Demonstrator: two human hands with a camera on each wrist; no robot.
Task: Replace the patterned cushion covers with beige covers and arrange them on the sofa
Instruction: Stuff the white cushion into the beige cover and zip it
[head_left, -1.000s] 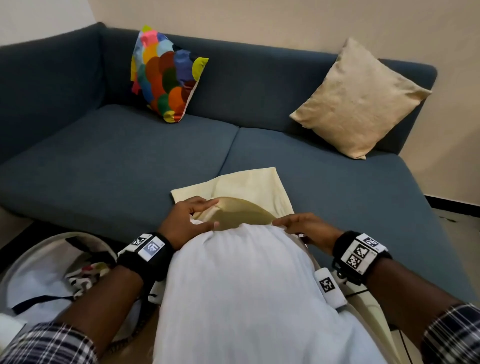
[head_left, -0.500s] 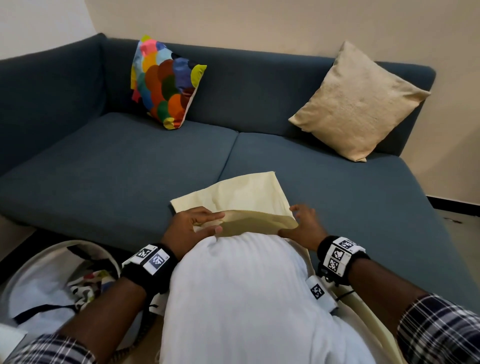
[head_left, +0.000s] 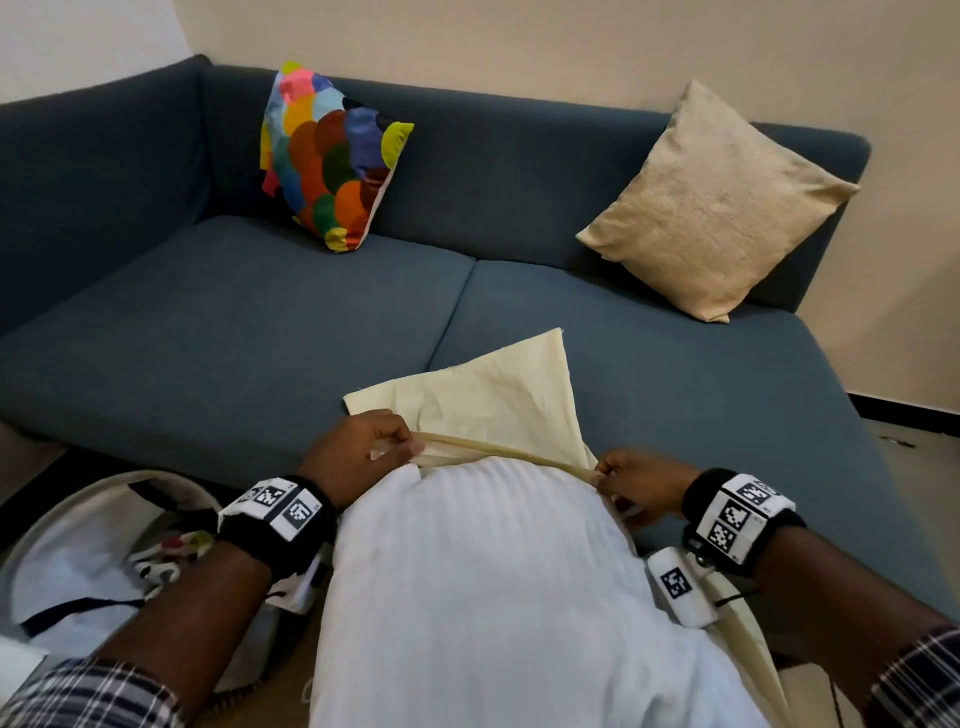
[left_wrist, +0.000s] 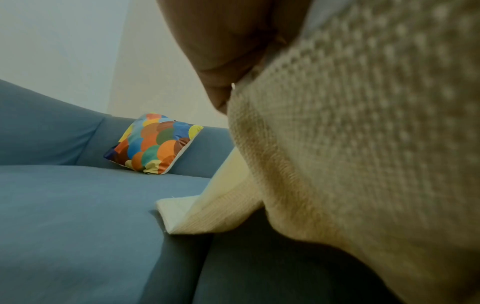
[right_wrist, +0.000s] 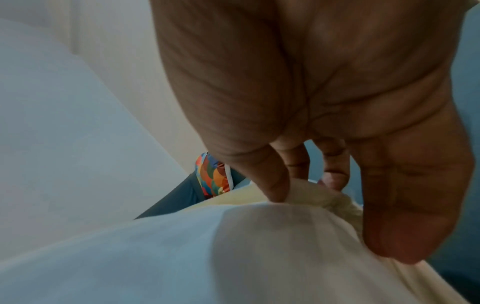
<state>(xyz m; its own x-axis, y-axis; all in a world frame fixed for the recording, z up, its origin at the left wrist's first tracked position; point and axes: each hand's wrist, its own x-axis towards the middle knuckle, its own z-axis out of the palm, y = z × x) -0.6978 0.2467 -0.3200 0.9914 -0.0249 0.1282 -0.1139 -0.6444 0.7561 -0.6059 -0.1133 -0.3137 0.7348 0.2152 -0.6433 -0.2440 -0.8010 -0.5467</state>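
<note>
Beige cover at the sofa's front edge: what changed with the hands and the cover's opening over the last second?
Both hands went from resting flat at the opening to pinching its rim: left hand at one end, right hand at the other, stretching the beige cover taut across the white cushion insert. The patterned cushion and the beige cushion stayed against the backrest.
</note>
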